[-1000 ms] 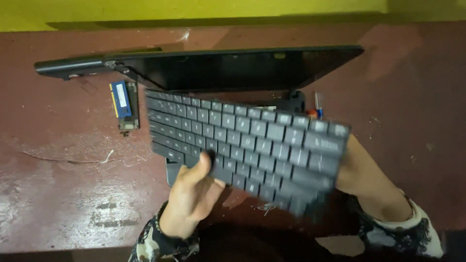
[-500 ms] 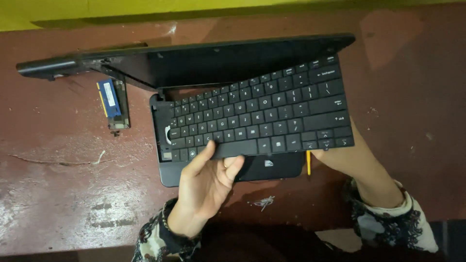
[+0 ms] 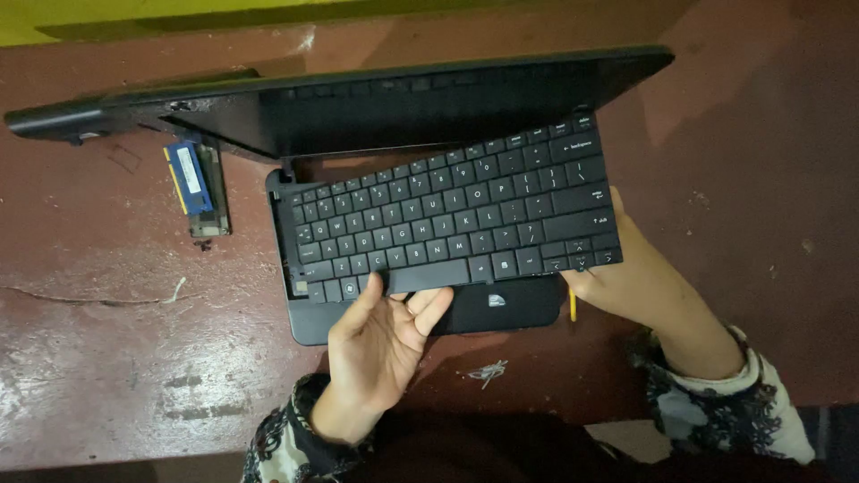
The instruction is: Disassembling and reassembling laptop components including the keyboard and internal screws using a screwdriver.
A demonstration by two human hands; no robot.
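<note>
On a worn red tabletop (image 3: 107,376), a loose keyboard (image 3: 447,224) is being seated over the laptop base (image 3: 501,309), gripped by the left hand (image 3: 380,344) and right hand (image 3: 635,282); careful alignment is needed next.

a black detached keyboard (image 3: 452,224) lies slightly skewed over the open base of a small black laptop (image 3: 501,309), right end raised and overhanging the base's edge. the laptop's screen is tipped back on the reddish table.
</note>
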